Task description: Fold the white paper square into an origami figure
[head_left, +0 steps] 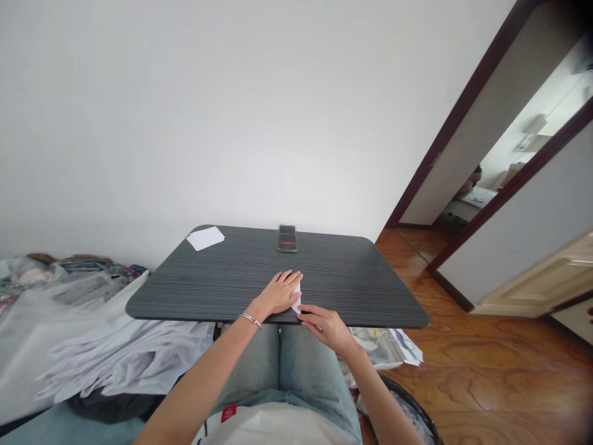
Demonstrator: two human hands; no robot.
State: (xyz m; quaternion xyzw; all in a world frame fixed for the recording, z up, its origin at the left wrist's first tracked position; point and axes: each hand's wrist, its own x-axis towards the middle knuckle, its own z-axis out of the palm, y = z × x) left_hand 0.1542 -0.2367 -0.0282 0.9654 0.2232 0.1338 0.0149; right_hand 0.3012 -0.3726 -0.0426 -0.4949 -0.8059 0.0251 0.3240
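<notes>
A small folded piece of white paper (297,299) lies near the front edge of the dark wood-grain table (222,272). My left hand (280,293) rests flat over its left part, fingers stretched out, pressing it to the tabletop and hiding much of it. At the paper's near corner, the fingertips of my right hand (323,322) pinch its edge, with the palm just off the front of the table. At the back left of the table lies a small stack of white paper sheets (206,238), slightly fanned.
A phone (287,238) stands at the table's back edge by the white wall. White cloth (130,352) and bagged items are heaped at left. Below the right side sit a bin (407,408) and papers (403,346). A doorway opens at right, with part of a person beyond.
</notes>
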